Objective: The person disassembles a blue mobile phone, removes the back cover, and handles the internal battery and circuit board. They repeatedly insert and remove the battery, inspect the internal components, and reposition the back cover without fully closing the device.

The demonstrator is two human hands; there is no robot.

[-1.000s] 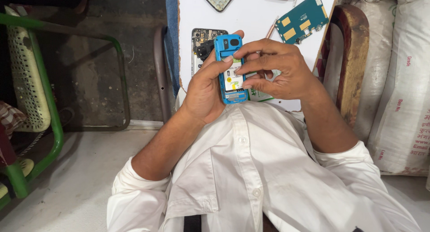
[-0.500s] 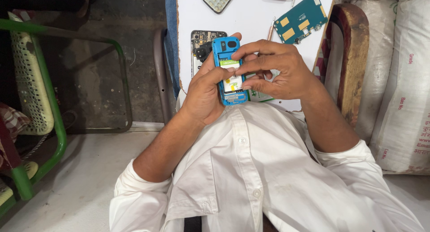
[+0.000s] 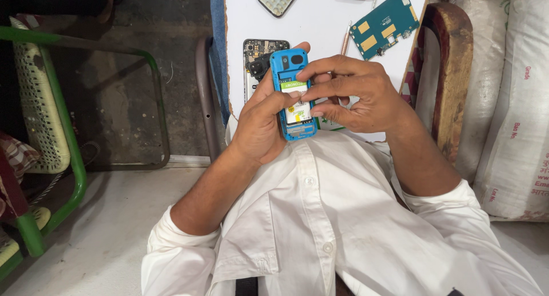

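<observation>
Left hand (image 3: 260,124) cradles blue phone (image 3: 293,93), back open; right hand (image 3: 357,96) fingers (image 3: 311,73) press battery (image 3: 297,107).

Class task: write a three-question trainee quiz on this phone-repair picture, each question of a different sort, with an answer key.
1. True or false: the blue phone is held with its back open, the battery showing.
2. Multiple choice: what lies at the top right of the white board? A) a teal circuit board B) a red cup C) scissors
3. Fill in: the left hand grips the phone from the side while the right hand presses its ____ on the battery area.

Key: 1 true. 2 A, the teal circuit board. 3 fingers.
</observation>
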